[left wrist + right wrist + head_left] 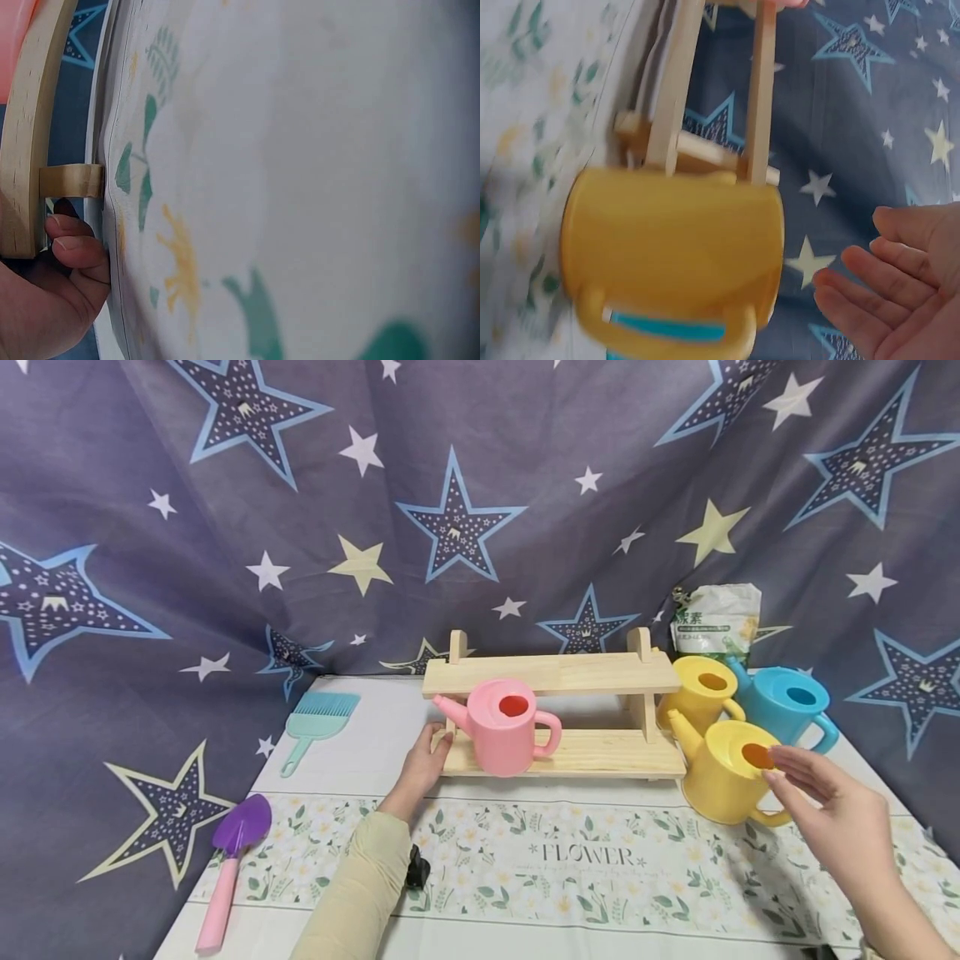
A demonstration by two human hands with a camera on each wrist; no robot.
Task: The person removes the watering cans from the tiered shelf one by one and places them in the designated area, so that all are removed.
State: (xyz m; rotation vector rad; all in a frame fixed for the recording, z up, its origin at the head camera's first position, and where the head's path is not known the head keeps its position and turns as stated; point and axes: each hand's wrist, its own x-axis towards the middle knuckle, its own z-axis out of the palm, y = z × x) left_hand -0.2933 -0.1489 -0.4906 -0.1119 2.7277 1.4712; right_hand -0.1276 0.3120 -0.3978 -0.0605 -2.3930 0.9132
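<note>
My left hand (426, 764) grips the left end of the lower board of a two-tier wooden shelf (600, 752). In the left wrist view its fingers (79, 251) curl under the board beside a foot. A pink watering can (501, 739) stands on that lower board, spout to the left. My right hand (843, 814) is by the front yellow watering can (716, 785), overlapping its right side in the head view. In the right wrist view that hand, fingers loosely extended and holding nothing, appears beside the yellow can (671, 240).
Behind the front can stand another yellow watering can (697, 693) and a blue one (783, 702). A white printed bag (716, 618) is at the back right. A teal brush (318, 722) and a purple trowel with a pink handle (232, 868) lie on the left.
</note>
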